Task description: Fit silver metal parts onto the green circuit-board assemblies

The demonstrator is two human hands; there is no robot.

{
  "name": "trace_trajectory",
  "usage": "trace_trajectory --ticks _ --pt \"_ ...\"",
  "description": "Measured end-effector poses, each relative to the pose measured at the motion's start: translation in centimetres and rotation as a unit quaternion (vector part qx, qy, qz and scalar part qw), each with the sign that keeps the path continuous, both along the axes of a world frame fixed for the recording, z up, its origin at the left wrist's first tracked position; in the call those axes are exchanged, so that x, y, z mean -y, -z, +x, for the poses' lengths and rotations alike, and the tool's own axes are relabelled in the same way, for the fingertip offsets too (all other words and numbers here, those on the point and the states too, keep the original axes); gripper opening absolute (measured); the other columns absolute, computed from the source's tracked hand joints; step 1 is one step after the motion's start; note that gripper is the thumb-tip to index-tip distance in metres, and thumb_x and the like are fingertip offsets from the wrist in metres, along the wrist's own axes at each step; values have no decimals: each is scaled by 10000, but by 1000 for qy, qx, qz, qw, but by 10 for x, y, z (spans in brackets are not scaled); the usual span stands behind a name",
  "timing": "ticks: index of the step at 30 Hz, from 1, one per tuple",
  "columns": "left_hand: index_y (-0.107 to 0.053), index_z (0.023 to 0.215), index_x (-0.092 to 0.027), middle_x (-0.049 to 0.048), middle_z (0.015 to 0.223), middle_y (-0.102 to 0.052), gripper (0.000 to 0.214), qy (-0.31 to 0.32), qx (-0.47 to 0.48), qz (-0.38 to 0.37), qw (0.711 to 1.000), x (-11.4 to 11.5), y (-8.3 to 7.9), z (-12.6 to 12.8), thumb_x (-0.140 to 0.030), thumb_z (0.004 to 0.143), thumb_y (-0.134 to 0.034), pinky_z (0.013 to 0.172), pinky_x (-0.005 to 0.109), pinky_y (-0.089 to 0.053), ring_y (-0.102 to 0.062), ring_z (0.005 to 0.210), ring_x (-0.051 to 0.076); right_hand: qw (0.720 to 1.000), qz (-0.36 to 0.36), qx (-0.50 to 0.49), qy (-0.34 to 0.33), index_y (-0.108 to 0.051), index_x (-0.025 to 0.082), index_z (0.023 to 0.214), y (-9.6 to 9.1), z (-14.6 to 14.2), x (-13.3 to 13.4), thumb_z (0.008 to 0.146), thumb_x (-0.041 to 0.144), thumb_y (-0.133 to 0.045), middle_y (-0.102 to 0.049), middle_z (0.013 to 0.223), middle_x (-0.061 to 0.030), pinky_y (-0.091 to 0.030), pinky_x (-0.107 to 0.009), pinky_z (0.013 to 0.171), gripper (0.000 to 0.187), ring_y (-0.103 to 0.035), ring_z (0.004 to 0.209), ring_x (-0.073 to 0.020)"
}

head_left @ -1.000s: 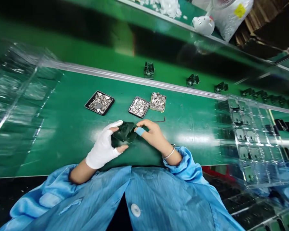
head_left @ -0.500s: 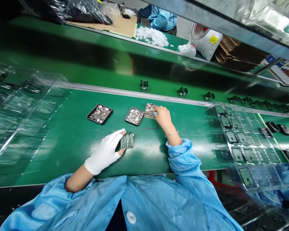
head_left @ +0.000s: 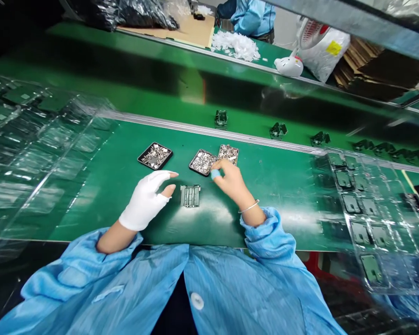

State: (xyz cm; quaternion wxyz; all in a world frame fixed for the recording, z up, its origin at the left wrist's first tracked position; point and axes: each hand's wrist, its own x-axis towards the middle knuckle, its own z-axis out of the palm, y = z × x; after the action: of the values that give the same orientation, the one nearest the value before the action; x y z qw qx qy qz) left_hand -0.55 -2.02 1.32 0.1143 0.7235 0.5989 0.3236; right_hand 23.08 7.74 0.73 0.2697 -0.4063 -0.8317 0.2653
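A small flat metal frame part [head_left: 190,195] lies on the green bench mat [head_left: 286,186] in front of me. My left hand [head_left: 146,200], in a white glove with bare fingertips, rests just left of it with thumb and index finger apart, not touching it. My right hand [head_left: 230,181], with blue tape on one finger, hovers right of the part below two small trays of shiny metal pieces [head_left: 203,162] [head_left: 228,152]. Its fingers are curled into a pinch; what they hold is too small to see.
A third tray of metal pieces [head_left: 154,155] sits further left. Clear blister trays stand at the left [head_left: 38,153] and right [head_left: 363,218]. Dark parts [head_left: 221,119] [head_left: 278,130] ride the belt behind. Another person in blue [head_left: 253,16] works far back.
One second ago both hands held the part. It now lies on the mat; my left hand has let go of it, and my right hand has come back from the rightmost tray.
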Motion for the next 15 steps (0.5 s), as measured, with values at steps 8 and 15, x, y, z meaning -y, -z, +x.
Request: trace_trajectory --ticks 8,15 --pt "-613 675 -202 27 682 -664 276 87 -111 110 984 -9 -2 27 -253 901 -463 923 410 -498 -608 677 175 988 1 -122 -99 -569 198 883 -1 -32 51 780 71 -475 -650 900 -37 -458 -308 850 189 -587 868 -163" --pt "-649 1024 -182 90 1054 -700 285 24 26 -18 999 -7 18 20 -344 871 -471 954 405 -492 -638 1008 234 989 -26 -144 8 -583 207 819 11 -33 49 854 144 -499 -628 860 -23 -458 -297 832 111 -582 871 -162"
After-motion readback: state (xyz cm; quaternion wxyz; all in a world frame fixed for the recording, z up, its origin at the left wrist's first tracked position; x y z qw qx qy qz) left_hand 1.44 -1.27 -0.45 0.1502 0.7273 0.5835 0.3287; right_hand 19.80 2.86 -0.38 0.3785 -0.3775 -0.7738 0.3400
